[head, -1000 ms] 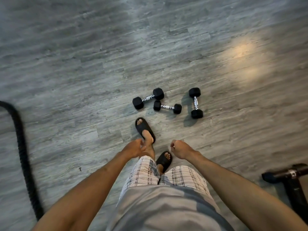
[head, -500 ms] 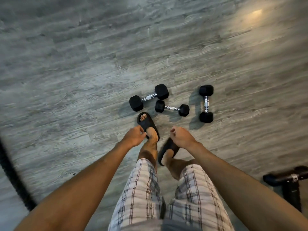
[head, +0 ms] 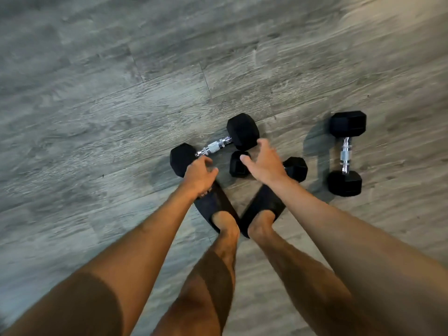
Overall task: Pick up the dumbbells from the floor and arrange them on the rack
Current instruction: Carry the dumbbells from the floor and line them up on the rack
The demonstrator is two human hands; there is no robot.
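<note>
Three black hex dumbbells with chrome handles lie on the grey wood floor [head: 97,117]. The left dumbbell [head: 214,147] lies slanted. My left hand [head: 199,175] hovers at its near head with fingers curled and apart, holding nothing. The small middle dumbbell [head: 238,164] is partly hidden under my right hand [head: 263,163], which is spread open over its handle without a closed grip. The right dumbbell [head: 346,154] lies apart, pointing away from me. No rack is in view.
My feet in black slides [head: 213,204] stand just short of the dumbbells, toes angled together. Bare grey plank floor stretches to the left and beyond the weights.
I have bent down and both hands have dropped forward from above my feet to the left and middle dumbbells. The rope and the black stand have left the view.
</note>
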